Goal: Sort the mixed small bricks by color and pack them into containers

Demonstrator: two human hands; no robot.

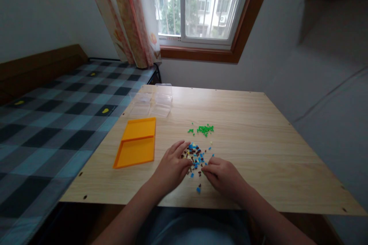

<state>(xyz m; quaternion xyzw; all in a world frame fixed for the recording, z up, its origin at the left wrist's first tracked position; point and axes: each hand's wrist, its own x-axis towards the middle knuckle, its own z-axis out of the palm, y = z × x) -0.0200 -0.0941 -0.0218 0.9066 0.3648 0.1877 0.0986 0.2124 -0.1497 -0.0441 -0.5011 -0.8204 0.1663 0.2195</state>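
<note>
A heap of tiny mixed beads [196,156], blue, brown and yellow, lies on the wooden table [258,153] right in front of me. My left hand [172,166] rests at the heap's left edge, fingers curled down onto the beads. My right hand [222,174] sits at the heap's lower right, fingertips pinched together at the beads; what they pinch is too small to make out. A separate small cluster of green beads [204,129] lies a little farther back. One blue bead [198,189] lies alone near the table's front edge.
An orange two-part tray [136,142] lies flat to the left of the beads. Clear plastic boxes [155,101] stand at the table's far left corner. A bed with a checked cover [57,122] runs along the left. A window [201,4] and curtain are behind the table.
</note>
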